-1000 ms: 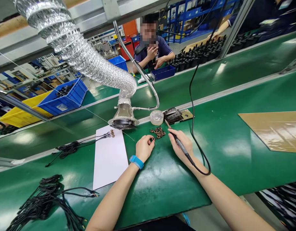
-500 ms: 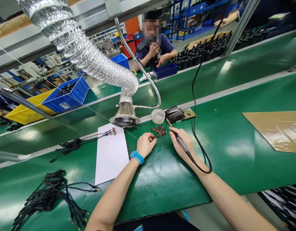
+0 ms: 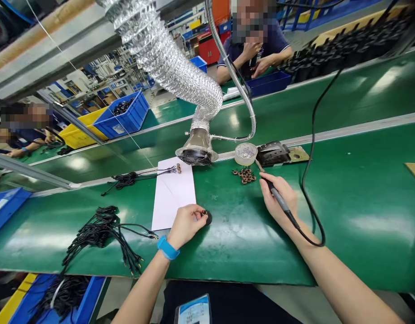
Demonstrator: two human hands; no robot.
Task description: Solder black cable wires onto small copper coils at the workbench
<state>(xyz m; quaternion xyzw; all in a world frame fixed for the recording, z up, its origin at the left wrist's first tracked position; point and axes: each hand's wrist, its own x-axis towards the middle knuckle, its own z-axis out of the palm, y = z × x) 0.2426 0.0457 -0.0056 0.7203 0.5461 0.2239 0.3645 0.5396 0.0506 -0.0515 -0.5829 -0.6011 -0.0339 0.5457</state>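
My left hand (image 3: 187, 224), with a blue band at the wrist, pinches a small copper-coloured part (image 3: 204, 213) at a round black piece (image 3: 209, 218) on the green table. My right hand (image 3: 280, 198) is closed on a soldering iron (image 3: 278, 196), whose tip points up and left near a round clear dish (image 3: 245, 154) of silvery material. Just below the dish lies a pile of small copper-coloured parts (image 3: 246, 175). A dark metal holder (image 3: 274, 153) stands right of the dish. White paper (image 3: 170, 202) with cable ends on it lies left of my left hand.
A fume fan (image 3: 196, 153) on a silver duct (image 3: 183, 76) hangs over the paper's back edge. Black cables (image 3: 99, 229) lie on the left. The iron's cord (image 3: 313, 135) loops at the right. Across the line a person (image 3: 261, 49) sits near a dark blue bin (image 3: 270, 84).
My left hand has moved from the pile toward me and left, to the round black piece, with a small part in its fingers. My right hand still holds the iron. The camera view has shifted.
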